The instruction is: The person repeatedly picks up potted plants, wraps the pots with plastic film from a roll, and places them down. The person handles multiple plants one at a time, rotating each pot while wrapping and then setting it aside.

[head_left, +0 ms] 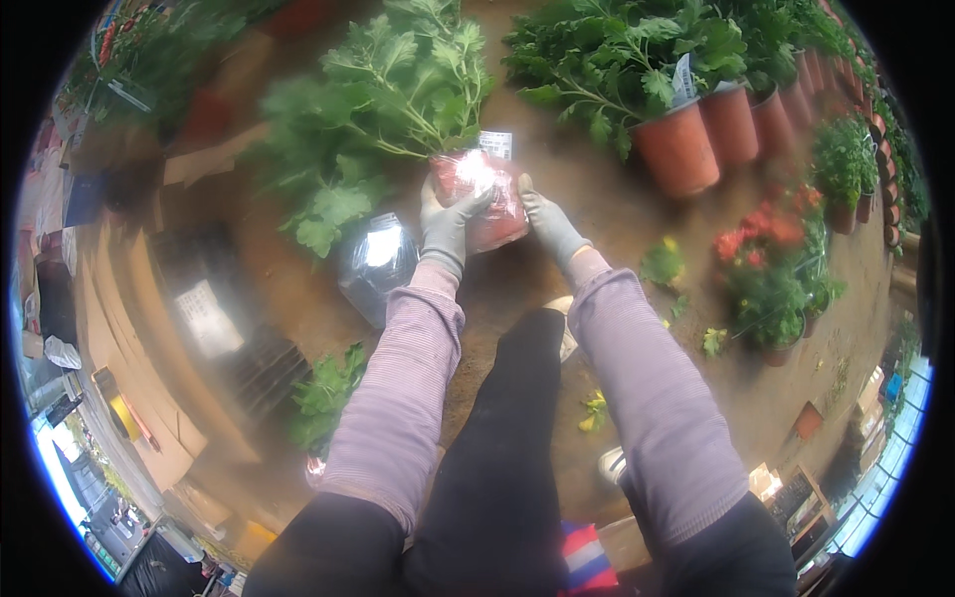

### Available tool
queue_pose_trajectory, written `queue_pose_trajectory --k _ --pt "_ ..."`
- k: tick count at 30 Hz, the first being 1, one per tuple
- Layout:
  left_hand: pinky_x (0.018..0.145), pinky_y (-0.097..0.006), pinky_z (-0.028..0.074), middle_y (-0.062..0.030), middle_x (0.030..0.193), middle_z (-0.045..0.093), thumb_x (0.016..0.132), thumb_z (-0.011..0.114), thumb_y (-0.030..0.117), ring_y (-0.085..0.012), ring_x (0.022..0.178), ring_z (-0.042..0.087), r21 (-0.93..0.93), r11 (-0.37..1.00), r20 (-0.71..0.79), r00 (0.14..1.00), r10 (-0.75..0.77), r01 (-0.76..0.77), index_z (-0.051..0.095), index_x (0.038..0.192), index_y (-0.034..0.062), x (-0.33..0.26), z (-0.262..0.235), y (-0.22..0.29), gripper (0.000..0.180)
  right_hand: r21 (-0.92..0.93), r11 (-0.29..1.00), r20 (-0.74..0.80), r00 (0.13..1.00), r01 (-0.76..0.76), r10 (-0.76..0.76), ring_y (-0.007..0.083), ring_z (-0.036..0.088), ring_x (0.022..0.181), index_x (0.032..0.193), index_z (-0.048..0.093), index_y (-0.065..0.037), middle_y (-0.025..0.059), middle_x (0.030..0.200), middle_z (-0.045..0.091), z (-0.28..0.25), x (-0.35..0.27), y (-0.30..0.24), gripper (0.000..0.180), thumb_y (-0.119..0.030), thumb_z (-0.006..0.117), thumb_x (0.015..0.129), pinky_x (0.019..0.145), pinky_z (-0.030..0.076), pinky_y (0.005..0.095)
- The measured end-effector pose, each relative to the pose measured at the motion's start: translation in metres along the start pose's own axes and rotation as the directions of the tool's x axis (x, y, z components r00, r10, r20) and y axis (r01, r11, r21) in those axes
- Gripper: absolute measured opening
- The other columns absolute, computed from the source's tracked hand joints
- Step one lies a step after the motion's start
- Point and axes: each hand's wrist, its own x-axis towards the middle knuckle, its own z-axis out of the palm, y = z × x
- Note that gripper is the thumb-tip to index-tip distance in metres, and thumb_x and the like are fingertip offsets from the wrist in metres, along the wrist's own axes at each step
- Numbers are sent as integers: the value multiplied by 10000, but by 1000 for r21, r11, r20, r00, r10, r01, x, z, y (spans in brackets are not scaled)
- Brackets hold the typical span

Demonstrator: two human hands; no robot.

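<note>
Both my hands wear pale grey gloves. Between them is a reddish-brown flowerpot (482, 204) in shiny clear plastic, with a leafy green plant (423, 85) leaning away from me. My left hand (448, 224) wraps the pot's left side, thumb across its front. On the right side, my right hand (550, 224) presses its fingers against the wrap. A white printed label (495, 145) sticks up at the pot's rim. Just left of my left hand lies another plastic-wrapped pot (378, 261), dark and glossy, with blurred foliage (323, 169) beyond it.
Several potted green plants (678, 154) stand in a row at the far right. Nearer are red flowers (761, 239) in a pot. Yellow-green leaves (662, 261) litter the brown ground. Cardboard (129, 348) and a dark crate (269, 383) lie left; a leafy plant (328, 393) is beside my left forearm.
</note>
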Motion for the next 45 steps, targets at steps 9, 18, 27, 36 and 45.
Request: queue_pose_trajectory --k 9,18,27,36,45 --pt "1137 -357 423 -182 1464 535 894 731 14 -261 1317 557 438 748 3 833 553 -498 483 1461 -25 -45 42 25 620 -489 871 -97 989 48 -109 288 573 1295 1459 519 11 209 1379 600 0 -98 -17 679 -457 660 988 1076 461 372" --pt "1056 -340 481 -211 1410 608 833 754 157 -268 1238 631 508 612 647 738 194 -606 427 1535 7 6 236 6 790 -269 941 -210 966 -203 149 193 624 1206 1336 639 1 115 1293 657 -99 -363 -9 460 -255 733 966 1028 492 343" --pt "641 -305 581 -155 1079 703 944 731 114 -212 751 708 478 852 403 915 1 -212 543 1357 -12 54 286 -25 472 56 987 -584 807 148 -88 178 583 1236 1313 648 26 97 1330 641 -135 -396 -6 382 -150 691 977 1058 454 319" --pt "572 -277 511 -89 905 691 912 797 141 -145 600 612 469 868 255 966 41 -161 672 1083 -33 -61 250 -35 274 -68 982 -516 836 174 -184 197 603 1223 1348 618 36 110 1328 632 -131 -399 -14 513 -79 755 867 1068 465 333" --pt "533 -224 462 -38 767 653 914 758 55 -92 559 584 463 885 474 858 -195 -55 633 867 11 -177 161 -52 141 -828 534 -424 433 169 -795 348 443 1401 1484 517 -55 182 1528 454 -146 -355 -21 817 -154 844 742 1183 350 439"
